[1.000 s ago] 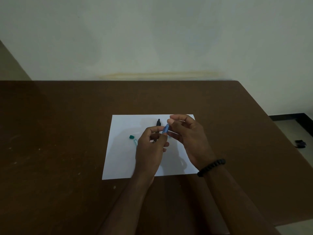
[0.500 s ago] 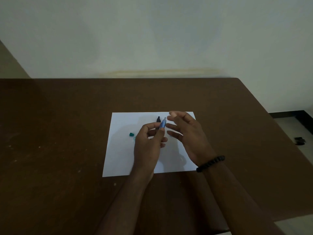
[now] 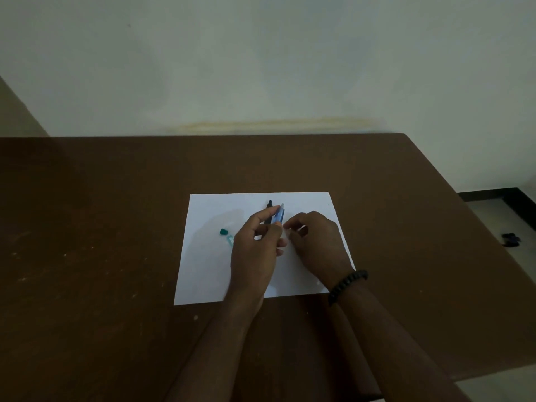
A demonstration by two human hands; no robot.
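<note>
Pinching the blue pen (image 3: 280, 216) above the paper (image 3: 208, 271), my left hand (image 3: 255, 250) has it jutting past its fingertips, while my right hand (image 3: 316, 242) curls just beside, its hold beyond telling.

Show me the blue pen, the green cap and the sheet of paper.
blue pen (image 3: 280, 215): head view, barrel near the tip.
green cap (image 3: 223, 231): head view, its middle.
sheet of paper (image 3: 204, 271): head view, bare left part.

white paper (image 3: 304, 205) lies on brown table (image 3: 110, 227), green cap (image 3: 222, 231) on it.
</note>
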